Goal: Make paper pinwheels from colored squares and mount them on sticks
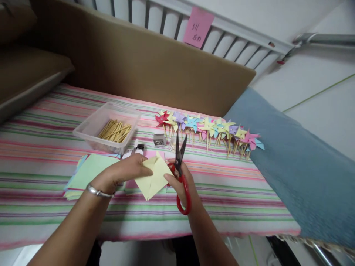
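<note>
My left hand (pixel 122 173) pinches a folded pale yellow paper square (pixel 153 178) by its left edge, holding it above the striped cloth. My right hand (pixel 181 184) grips red-handled scissors (pixel 181 173), blades slightly apart and pointing away from me, just right of the paper; its fingers also touch the paper's right edge. A silver bracelet circles my left wrist.
A stack of coloured paper sheets (pixel 87 171) lies under my left hand. A clear plastic tub of wooden sticks (pixel 109 129) stands behind it. A row of finished paper pinwheels (pixel 210 129) lies at the back right. A small box of pins (pixel 159 140) sits nearby. Blue cloth (pixel 291 166) covers the right.
</note>
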`<control>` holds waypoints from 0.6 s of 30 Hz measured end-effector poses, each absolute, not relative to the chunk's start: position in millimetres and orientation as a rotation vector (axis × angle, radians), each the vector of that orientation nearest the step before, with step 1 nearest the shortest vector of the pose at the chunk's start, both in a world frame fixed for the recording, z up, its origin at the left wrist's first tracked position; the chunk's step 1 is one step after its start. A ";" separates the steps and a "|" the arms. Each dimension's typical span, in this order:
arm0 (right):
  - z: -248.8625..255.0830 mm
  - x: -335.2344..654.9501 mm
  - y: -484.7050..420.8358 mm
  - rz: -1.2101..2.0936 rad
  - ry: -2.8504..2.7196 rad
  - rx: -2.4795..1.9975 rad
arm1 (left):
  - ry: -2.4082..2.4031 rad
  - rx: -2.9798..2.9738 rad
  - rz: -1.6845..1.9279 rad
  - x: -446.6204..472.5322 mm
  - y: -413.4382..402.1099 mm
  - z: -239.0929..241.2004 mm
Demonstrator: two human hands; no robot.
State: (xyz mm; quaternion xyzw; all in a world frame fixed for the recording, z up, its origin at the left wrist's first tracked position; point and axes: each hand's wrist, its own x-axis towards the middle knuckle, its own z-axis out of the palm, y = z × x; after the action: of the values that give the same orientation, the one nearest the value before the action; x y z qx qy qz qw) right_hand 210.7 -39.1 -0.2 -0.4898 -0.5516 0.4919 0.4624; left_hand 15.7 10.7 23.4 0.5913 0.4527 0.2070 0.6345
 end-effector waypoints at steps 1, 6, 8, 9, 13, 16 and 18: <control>0.0 210.8 -39.3 1.199 -1.381 -1.235 | 1.025 1.357 0.460 18.2 10.5 21.0; -1.7 210.7 -36.8 1.178 -1.343 -1.260 | 1.024 1.251 0.530 25.1 10.1 19.0; -3.1 210.6 -35.9 1.185 -1.242 -1.201 | 1.026 1.152 0.638 28.3 11.1 19.1; -3.8 210.3 -35.5 1.184 -1.187 -1.165 | 1.022 1.089 0.700 31.0 11.6 18.5; -5.3 208.9 -33.2 1.071 -0.983 -1.050 | 0.933 0.784 0.902 50.3 9.1 12.1; -5.2 208.7 -31.4 0.979 -0.893 -1.049 | 0.844 0.653 0.981 69.9 2.4 6.0; -5.2 208.7 -31.0 0.961 -0.888 -1.053 | 0.808 0.630 1.024 80.9 -2.2 2.5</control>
State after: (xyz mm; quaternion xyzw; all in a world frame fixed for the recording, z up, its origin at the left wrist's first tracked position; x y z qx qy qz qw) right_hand 208.7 -31.0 -5.2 -0.4667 -0.3938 0.4260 0.6676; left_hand 80.9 -2.2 2.5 0.2882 0.3694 0.4682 0.7492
